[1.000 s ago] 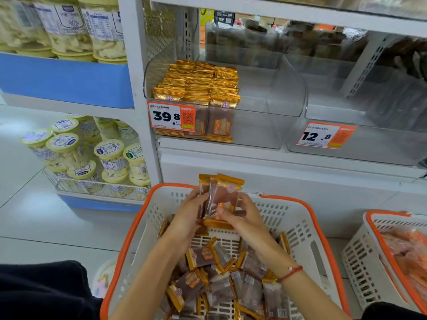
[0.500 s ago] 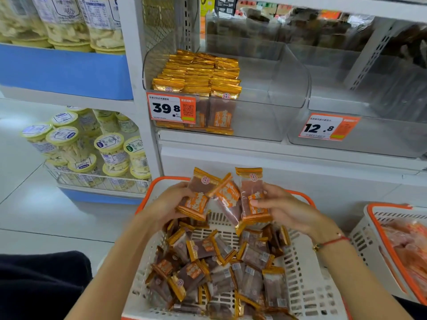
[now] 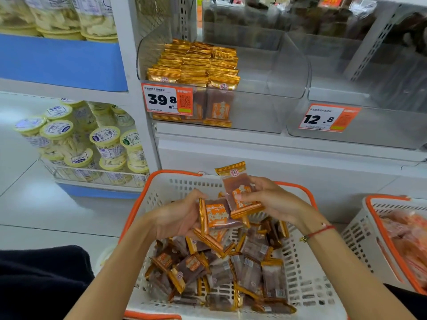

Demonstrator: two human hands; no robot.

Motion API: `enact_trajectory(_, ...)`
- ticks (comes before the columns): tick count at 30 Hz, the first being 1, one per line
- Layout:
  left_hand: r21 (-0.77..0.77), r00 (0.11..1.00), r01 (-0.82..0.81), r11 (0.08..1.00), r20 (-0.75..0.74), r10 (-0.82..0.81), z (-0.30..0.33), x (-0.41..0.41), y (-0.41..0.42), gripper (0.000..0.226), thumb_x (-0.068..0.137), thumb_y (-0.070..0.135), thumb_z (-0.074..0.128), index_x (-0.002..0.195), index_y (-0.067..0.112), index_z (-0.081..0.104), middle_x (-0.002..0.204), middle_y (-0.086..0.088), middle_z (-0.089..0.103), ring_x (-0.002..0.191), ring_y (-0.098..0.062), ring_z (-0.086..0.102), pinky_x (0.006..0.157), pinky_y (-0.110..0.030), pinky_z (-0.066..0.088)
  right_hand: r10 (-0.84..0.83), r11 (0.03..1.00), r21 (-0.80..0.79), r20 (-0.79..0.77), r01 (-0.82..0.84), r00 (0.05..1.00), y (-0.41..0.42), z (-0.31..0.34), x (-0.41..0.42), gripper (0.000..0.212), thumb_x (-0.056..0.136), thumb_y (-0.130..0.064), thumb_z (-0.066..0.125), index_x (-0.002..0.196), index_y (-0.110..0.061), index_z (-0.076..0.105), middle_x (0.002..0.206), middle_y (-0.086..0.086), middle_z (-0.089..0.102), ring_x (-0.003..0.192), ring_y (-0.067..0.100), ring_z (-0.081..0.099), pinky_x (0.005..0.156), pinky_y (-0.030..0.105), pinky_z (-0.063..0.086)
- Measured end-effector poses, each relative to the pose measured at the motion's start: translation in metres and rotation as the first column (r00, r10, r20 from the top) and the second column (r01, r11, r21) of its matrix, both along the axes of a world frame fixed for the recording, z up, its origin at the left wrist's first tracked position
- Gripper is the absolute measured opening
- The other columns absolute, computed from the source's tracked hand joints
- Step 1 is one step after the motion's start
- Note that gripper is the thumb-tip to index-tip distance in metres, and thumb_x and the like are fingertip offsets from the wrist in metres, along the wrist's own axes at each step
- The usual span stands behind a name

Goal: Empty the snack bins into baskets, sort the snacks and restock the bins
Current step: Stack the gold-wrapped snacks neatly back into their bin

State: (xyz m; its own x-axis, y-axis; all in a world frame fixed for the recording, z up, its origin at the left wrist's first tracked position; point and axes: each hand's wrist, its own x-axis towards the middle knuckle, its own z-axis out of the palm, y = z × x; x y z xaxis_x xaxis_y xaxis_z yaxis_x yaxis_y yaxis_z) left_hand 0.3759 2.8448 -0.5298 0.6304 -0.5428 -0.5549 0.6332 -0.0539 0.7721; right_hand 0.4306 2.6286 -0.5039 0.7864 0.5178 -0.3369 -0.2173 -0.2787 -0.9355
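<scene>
head | left hand (image 3: 182,215) clutching sideways snack packets (image 3: 217,215), right hand (image 3: 272,199) pinching one upright packet (image 3: 238,188) above white basket (image 3: 161,192) | square stack, gold seals up, before slotting into half-filled bin (image 3: 272,93).

The clear bin (image 3: 272,72) on the shelf is stacked with packets (image 3: 198,63) on its left side only; its right side is open from above. Between shelf edge (image 3: 277,144) and basket rim (image 3: 178,173) the way up is open. Loose packets (image 3: 231,269) cover the basket floor.
</scene>
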Motion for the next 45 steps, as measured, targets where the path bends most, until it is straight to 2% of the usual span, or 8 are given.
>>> enact_trajectory(8, 0.077, 0.993, 0.072, 0.994, 0.092, -0.079, -0.009, -0.001, -0.014, 0.038, 0.102, 0.025, 0.044, 0.137, 0.009, 0.049, 0.135, -0.015, 0.058, 0.113, -0.022, 0.059, 0.087, -0.027, 0.054, -0.005, 1.0, -0.019, -0.106, 0.003, 0.994, 0.003, -0.005, 0.004, 0.024, 0.088, 0.0, 0.063, 0.108, -0.014, 0.067, 0.102, 0.002, 0.071, 0.093, 0.017, 0.068, 0.078, 0.025, 0.055)
enact_trajectory(14, 0.198, 0.886, -0.461, 0.865, 0.153, 0.437, -0.03, 0.006, -0.02, 0.036, 0.104, 0.03, 0.041, 0.131, 0.009, 0.052, 0.116, -0.013, 0.066, 0.112, -0.03, 0.061, 0.106, -0.046, 0.044, -0.301, 0.848, 0.318, -0.369, 0.424, 0.879, -0.006, -0.016, 0.006, 0.019, 0.096, -0.013, 0.053, 0.109, -0.006, 0.065, 0.098, 0.011, 0.069, 0.086, 0.022, 0.066, 0.078, 0.031, 0.055)
enact_trajectory(21, 0.114, 0.704, -0.688, 0.716, 0.343, 0.622, -0.016, 0.0, -0.05, 0.022, 0.105, 0.023, 0.033, 0.122, 0.012, 0.043, 0.108, 0.001, 0.053, 0.103, -0.014, 0.054, 0.072, -0.013, 0.041, -0.541, 0.841, 0.073, 0.114, 0.536, 0.834, 0.042, -0.031, -0.026, 0.028, 0.08, -0.031, 0.077, 0.104, -0.021, 0.065, 0.093, -0.002, 0.072, 0.087, 0.005, 0.067, 0.074, 0.019, 0.053)
enact_trajectory(25, 0.024, 0.685, -0.688, 0.725, 0.351, 0.638, -0.003, -0.01, -0.058, 0.052, 0.098, 0.058, 0.026, 0.141, 0.031, 0.039, 0.135, 0.01, 0.049, 0.126, -0.011, 0.045, 0.106, -0.038, 0.035, -0.515, 0.844, 0.011, 0.296, 0.536, 0.804, 0.048, -0.027, -0.031, 0.034, 0.079, -0.047, 0.073, 0.102, -0.027, 0.059, 0.102, -0.011, 0.063, 0.091, -0.004, 0.059, 0.075, 0.011, 0.045)
enact_trajectory(28, -0.043, 0.656, -0.679, 0.733, 0.411, 0.633, 0.016, -0.011, -0.061, 0.022, 0.097, 0.053, 0.032, 0.119, 0.055, 0.037, 0.115, 0.033, 0.046, 0.118, 0.002, 0.042, 0.101, -0.03, 0.03, -0.391, 0.917, 0.021, 0.246, 0.398, 0.887, 0.05, -0.011, -0.029, 0.04, 0.085, -0.048, 0.063, 0.119, -0.033, 0.045, 0.111, -0.023, 0.053, 0.093, -0.017, 0.052, 0.069, 0.002, 0.042)
enact_trajectory(32, -0.058, 0.595, -0.64, 0.766, 0.593, 0.542, 0.038, -0.001, -0.062, 0.012, 0.097, 0.053, 0.033, 0.107, 0.059, 0.038, 0.099, 0.05, 0.05, 0.105, 0.028, 0.044, 0.09, -0.003, 0.038, -0.187, 0.982, 0.077, 0.273, 0.172, 0.944, 0.05, 0.02, -0.017, 0.023, 0.096, -0.046, 0.044, 0.118, -0.047, 0.039, 0.123, -0.03, 0.05, 0.109, -0.02, 0.049, 0.086, 0.003, 0.038)
enact_trajectory(38, 0.066, 0.184, -0.719, 0.692, 0.978, 0.098, 0.088, 0.058, -0.043, 0.048, 0.089, 0.068, 0.019, 0.134, 0.06, 0.034, 0.139, 0.045, 0.009, 0.137, 0.013, 0.004, 0.108, -0.007, 0.003, -0.226, 0.962, 0.238, 0.41, 0.135, 0.884, 0.042, 0.092, 0.02, 0.02, 0.099, -0.023, 0.046, 0.115, -0.035, 0.042, 0.116, -0.02, 0.055, 0.097, -0.018, 0.054, 0.081, 0.003, 0.042)
enact_trajectory(45, 0.241, 0.106, -0.821, 0.517, 0.955, -0.276, 0.14, 0.159, 0.001, 0.066, 0.095, 0.058, 0.011, 0.147, 0.028, 0.038, 0.152, 0.009, 0.037, 0.14, -0.009, 0.028, 0.115, -0.033, 0.022, -0.396, 0.918, 0.246, 0.548, 0.31, 0.737, 0.036, 0.149, 0.113, 0.03, 0.101, -0.021, 0.047, 0.129, -0.022, 0.038, 0.108, -0.009, 0.057, 0.088, -0.002, 0.055, 0.064, 0.003, 0.044)
